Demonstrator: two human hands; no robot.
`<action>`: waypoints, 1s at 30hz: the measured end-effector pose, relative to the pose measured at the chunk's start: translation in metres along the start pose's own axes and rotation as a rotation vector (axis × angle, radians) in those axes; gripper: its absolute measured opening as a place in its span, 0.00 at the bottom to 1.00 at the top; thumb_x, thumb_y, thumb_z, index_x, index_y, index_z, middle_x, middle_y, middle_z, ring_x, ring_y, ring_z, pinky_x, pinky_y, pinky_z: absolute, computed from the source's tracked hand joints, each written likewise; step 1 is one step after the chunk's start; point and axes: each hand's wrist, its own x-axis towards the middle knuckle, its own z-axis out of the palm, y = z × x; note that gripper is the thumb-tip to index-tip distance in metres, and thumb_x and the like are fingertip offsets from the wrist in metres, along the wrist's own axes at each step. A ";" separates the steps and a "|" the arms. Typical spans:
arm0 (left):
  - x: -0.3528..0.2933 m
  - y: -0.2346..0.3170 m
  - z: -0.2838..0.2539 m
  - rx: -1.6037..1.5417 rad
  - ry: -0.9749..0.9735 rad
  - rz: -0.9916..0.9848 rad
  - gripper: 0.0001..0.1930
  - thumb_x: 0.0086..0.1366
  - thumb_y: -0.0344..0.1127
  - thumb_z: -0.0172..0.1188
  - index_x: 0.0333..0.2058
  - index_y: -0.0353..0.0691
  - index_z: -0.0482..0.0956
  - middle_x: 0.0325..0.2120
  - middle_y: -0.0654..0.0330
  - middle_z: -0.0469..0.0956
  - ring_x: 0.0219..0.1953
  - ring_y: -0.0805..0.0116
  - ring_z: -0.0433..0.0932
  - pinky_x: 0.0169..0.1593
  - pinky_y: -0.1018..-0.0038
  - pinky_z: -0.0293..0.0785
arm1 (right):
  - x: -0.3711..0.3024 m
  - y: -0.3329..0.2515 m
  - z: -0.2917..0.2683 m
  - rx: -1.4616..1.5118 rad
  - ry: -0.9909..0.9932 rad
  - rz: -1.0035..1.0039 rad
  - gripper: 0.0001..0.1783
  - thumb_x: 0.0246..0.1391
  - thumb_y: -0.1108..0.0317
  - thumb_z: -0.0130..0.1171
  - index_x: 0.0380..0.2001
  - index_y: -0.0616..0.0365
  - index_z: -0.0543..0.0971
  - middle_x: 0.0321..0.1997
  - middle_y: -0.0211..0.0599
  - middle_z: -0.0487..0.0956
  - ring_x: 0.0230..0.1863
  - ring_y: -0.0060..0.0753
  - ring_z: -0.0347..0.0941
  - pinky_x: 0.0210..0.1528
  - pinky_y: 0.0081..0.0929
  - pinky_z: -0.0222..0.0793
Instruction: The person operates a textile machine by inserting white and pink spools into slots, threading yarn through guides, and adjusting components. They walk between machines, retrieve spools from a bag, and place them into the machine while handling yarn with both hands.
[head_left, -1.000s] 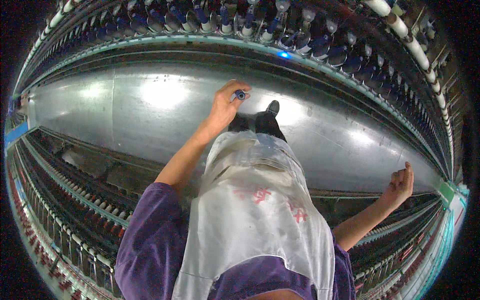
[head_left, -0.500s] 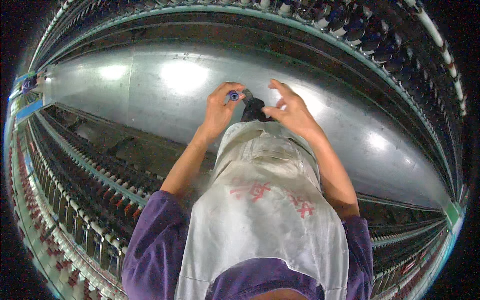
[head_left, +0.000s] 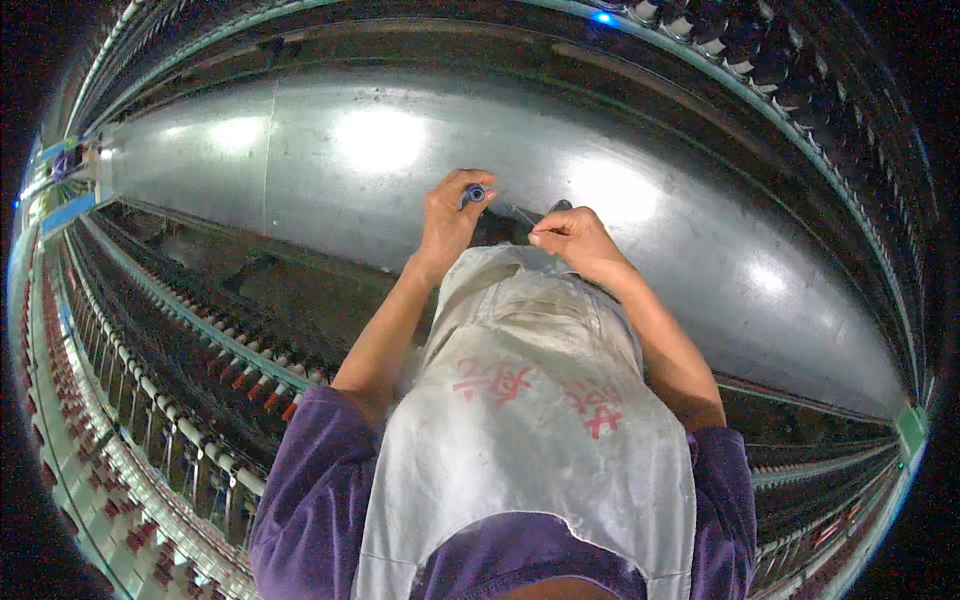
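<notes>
My left hand [head_left: 446,218] is closed around a small dark blue bobbin [head_left: 475,193], whose round hollow end faces up. From it a thin pale thread [head_left: 516,209] stretches across to my right hand [head_left: 580,240]. There the thumb and forefinger are pinched together on the thread. Both hands are held in front of my waist, a short gap apart, above the white apron [head_left: 530,420]. Part of a dark shoe [head_left: 562,206] shows just beyond the right fingers.
A long spinning machine [head_left: 190,335] with rows of bobbins and spindles runs along the near left side. Another machine's row of dark bobbins [head_left: 735,40] curves along the far side. Between them lies a shiny grey floor [head_left: 330,190].
My right hand, spread and raised before, has come down with its thumb and forefinger pinched together on the thread. The left hand, still gripping the bobbin, has shifted slightly right.
</notes>
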 end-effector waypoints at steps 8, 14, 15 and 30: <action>0.001 -0.022 -0.035 0.011 -0.049 -0.020 0.09 0.55 0.25 0.63 0.36 0.37 0.78 0.39 0.59 0.80 0.40 0.71 0.77 0.45 0.76 0.72 | 0.009 -0.002 0.017 0.058 0.271 0.067 0.07 0.51 0.69 0.61 0.26 0.63 0.81 0.18 0.28 0.75 0.21 0.19 0.67 0.26 0.22 0.63; -0.007 -0.043 -0.069 -0.078 0.035 -0.052 0.09 0.54 0.22 0.63 0.35 0.34 0.77 0.36 0.59 0.79 0.33 0.70 0.75 0.40 0.75 0.71 | 0.028 -0.021 0.037 0.160 0.308 0.099 0.07 0.53 0.69 0.59 0.25 0.61 0.81 0.16 0.25 0.73 0.19 0.16 0.63 0.23 0.20 0.60; -0.010 -0.048 -0.074 -0.072 0.046 -0.068 0.09 0.54 0.22 0.63 0.35 0.34 0.77 0.36 0.59 0.80 0.33 0.71 0.75 0.40 0.75 0.71 | 0.031 -0.022 0.040 0.150 0.310 0.098 0.07 0.53 0.69 0.59 0.25 0.61 0.81 0.16 0.25 0.73 0.19 0.16 0.63 0.23 0.20 0.60; -0.024 -0.115 -0.087 0.094 0.101 -0.129 0.09 0.51 0.22 0.64 0.33 0.36 0.80 0.32 0.55 0.80 0.32 0.65 0.79 0.38 0.73 0.74 | 0.040 -0.010 0.061 0.120 0.311 0.149 0.08 0.52 0.66 0.61 0.27 0.59 0.82 0.15 0.25 0.74 0.15 0.14 0.62 0.19 0.17 0.58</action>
